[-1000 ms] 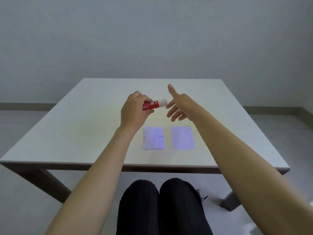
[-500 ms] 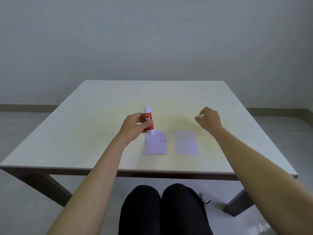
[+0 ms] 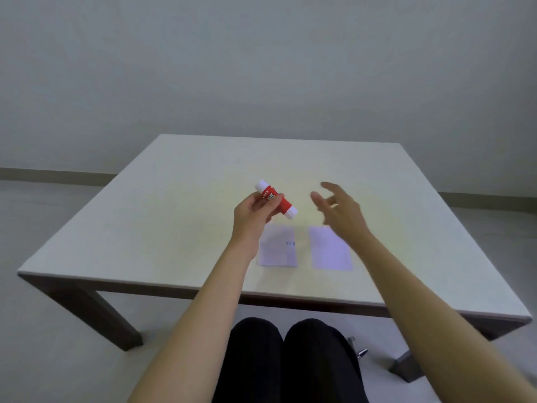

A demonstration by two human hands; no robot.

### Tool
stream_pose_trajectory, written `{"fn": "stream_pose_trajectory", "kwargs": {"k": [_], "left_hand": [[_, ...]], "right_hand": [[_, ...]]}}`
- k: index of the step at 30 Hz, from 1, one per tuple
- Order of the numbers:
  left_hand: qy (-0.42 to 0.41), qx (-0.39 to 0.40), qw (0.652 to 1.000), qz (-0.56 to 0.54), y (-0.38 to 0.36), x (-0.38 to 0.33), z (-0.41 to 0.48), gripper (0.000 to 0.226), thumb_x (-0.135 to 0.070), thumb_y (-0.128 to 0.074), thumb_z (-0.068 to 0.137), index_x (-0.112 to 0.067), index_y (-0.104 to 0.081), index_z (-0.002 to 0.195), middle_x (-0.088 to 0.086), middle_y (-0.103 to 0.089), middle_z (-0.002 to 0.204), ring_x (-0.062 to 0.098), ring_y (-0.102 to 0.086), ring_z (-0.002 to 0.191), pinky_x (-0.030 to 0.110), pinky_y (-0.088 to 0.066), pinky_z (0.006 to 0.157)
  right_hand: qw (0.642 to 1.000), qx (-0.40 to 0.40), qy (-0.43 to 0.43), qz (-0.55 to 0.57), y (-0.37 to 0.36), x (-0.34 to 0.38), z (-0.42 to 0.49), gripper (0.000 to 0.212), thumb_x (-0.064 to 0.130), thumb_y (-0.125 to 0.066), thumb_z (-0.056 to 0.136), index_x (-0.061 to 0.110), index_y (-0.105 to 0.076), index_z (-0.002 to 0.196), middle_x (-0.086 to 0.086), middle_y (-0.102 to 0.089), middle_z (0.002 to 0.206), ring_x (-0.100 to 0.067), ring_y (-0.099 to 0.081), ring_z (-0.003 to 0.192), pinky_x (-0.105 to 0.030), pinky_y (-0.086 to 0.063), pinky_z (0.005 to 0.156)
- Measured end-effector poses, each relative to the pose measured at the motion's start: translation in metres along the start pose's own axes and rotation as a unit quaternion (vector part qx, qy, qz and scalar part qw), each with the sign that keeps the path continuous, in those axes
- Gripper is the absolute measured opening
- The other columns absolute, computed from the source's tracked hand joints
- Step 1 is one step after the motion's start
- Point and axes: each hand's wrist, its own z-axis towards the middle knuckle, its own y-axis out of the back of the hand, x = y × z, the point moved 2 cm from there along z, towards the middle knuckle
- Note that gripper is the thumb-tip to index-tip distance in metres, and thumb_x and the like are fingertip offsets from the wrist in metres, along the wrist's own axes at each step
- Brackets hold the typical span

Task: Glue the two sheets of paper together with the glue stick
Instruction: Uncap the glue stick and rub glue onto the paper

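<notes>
Gripping the glue stick (image 3: 276, 203) in your left hand (image 3: 252, 213), you are holding it tilted above the table (image 3: 145, 222), its lower white end pointing right. Two paper sheets are lying flat side by side, the left sheet (image 3: 278, 246) and the right sheet (image 3: 329, 248) apart, while your right hand (image 3: 341, 210) is hovering empty, fingers spread, above them.

Pale table (image 3: 174, 216) w/ 2 paper sheets side by side: left sheet (image 3: 279, 251), right sheet (image 3: 329, 251)
</notes>
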Motion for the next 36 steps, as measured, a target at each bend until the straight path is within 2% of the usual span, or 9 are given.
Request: {"fn": "stream_pose_trajectory", "kwargs": {"k": [3, 6, 11, 14, 20, 26, 31, 33, 36], "left_hand": [[-0.023, -0.048, 0.998, -0.025, -0.007, 0.001, -0.002, 0.007, -0.021, -0.073, 0.079, -0.017, -0.069, 0.082, -0.005, -0.074, 0.085, 0.009, -0.068, 0.083, 0.022, -0.046, 0.078], [-0.032, -0.055, 0.996, -0.056, -0.006, 0.0, -0.005, 0.008, -0.022, -0.077, 0.075, -0.019, -0.069, 0.077, -0.008, -0.075, 0.081, 0.011, -0.067, 0.086, 0.027, -0.048, 0.09], [-0.036, -0.02, 0.997, -0.067, 0.001, -0.003, -0.008, 0.012, -0.023, -0.076, 0.074, -0.021, -0.067, 0.082, -0.009, -0.077, 0.09, 0.016, -0.065, 0.108, 0.033, -0.042, 0.101], [-0.041, 0.007, 0.998, -0.046, -0.004, -0.003, -0.011, 0.012, -0.02, -0.072, 0.079, -0.018, -0.067, 0.09, -0.01, -0.077, 0.093, 0.003, -0.067, 0.098, 0.026, -0.041, 0.093], [-0.069, -0.033, 0.996, -0.047, 0.004, -0.013, -0.005, 0.008, -0.016, -0.074, 0.078, -0.022, -0.068, 0.08, -0.008, -0.077, 0.089, 0.01, -0.07, 0.091, 0.025, -0.048, 0.088], [-0.08, -0.009, 0.997, -0.019, 0.006, -0.01, -0.009, 0.012, -0.015, -0.073, 0.078, -0.025, -0.068, 0.082, -0.011, -0.077, 0.089, -0.001, -0.07, 0.089, 0.006, -0.047, 0.07], [-0.09, -0.022, 0.996, -0.01, 0.011, -0.012, -0.009, 0.013, -0.015, -0.074, 0.078, -0.026, -0.068, 0.082, -0.012, -0.077, 0.087, 0.001, -0.07, 0.088, 0.014, -0.045, 0.076], [-0.088, -0.018, 0.996, -0.017, 0.01, -0.012, -0.009, 0.012, -0.015, -0.074, 0.078, -0.026, -0.068, 0.081, -0.01, -0.077, 0.088, 0.001, -0.07, 0.089, 0.013, -0.045, 0.076], [-0.092, 0.008, 0.996, -0.006, 0.005, -0.011, -0.01, 0.014, -0.016, -0.074, 0.077, -0.027, -0.067, 0.082, -0.01, -0.077, 0.091, 0.004, -0.07, 0.092, 0.013, -0.046, 0.077]], "right_hand": [[0.978, 0.088, 0.038, 0.185, -0.028, 0.024, -0.025, 0.029, 0.027, -0.059, 0.09, 0.016, -0.059, 0.117, -0.005, -0.066, 0.092, -0.011, -0.064, 0.059, -0.02, -0.048, 0.055], [0.951, 0.094, 0.028, 0.292, -0.037, 0.03, -0.033, 0.02, 0.011, -0.056, 0.092, 0.006, -0.065, 0.109, -0.006, -0.067, 0.085, -0.014, -0.059, 0.057, -0.02, -0.048, 0.055], [0.905, 0.108, -0.111, 0.396, -0.045, 0.034, -0.03, 0.014, 0.021, -0.047, 0.096, 0.012, -0.057, 0.099, -0.002, -0.055, 0.053, -0.014, -0.039, 0.041, -0.021, -0.032, 0.041], [0.895, 0.079, -0.179, 0.401, -0.046, 0.038, -0.027, 0.029, 0.026, -0.036, 0.097, 0.013, -0.058, 0.082, 0.006, -0.035, 0.038, -0.011, -0.026, 0.034, -0.019, -0.021, 0.035], [0.879, 0.155, -0.055, 0.447, -0.042, 0.036, -0.032, 0.016, 0.017, -0.051, 0.096, 0.008, -0.057, 0.107, -0.006, -0.063, 0.071, -0.017, -0.052, 0.05, -0.023, -0.046, 0.051], [0.933, 0.122, -0.173, 0.292, -0.045, 0.034, -0.028, 0.046, 0.05, -0.047, 0.091, 0.011, -0.055, 0.067, 0.003, -0.04, 0.049, -0.013, -0.031, 0.037, -0.023, -0.028, 0.043], [0.907, 0.141, -0.052, 0.392, -0.038, 0.029, -0.031, 0.022, 0.018, -0.057, 0.092, 0.008, -0.059, 0.111, -0.007, -0.058, 0.075, -0.017, -0.048, 0.052, -0.024, -0.045, 0.055], [0.895, 0.133, -0.051, 0.423, -0.039, 0.028, -0.032, 0.014, 0.015, -0.055, 0.093, 0.005, -0.06, 0.101, -0.008, -0.055, 0.071, -0.015, -0.047, 0.049, -0.021, -0.044, 0.051], [0.91, 0.129, -0.143, 0.366, -0.043, 0.029, -0.034, 0.038, 0.038, -0.045, 0.096, 0.007, -0.058, 0.078, 0.001, -0.049, 0.05, -0.013, -0.039, 0.038, -0.02, -0.035, 0.039]]}}
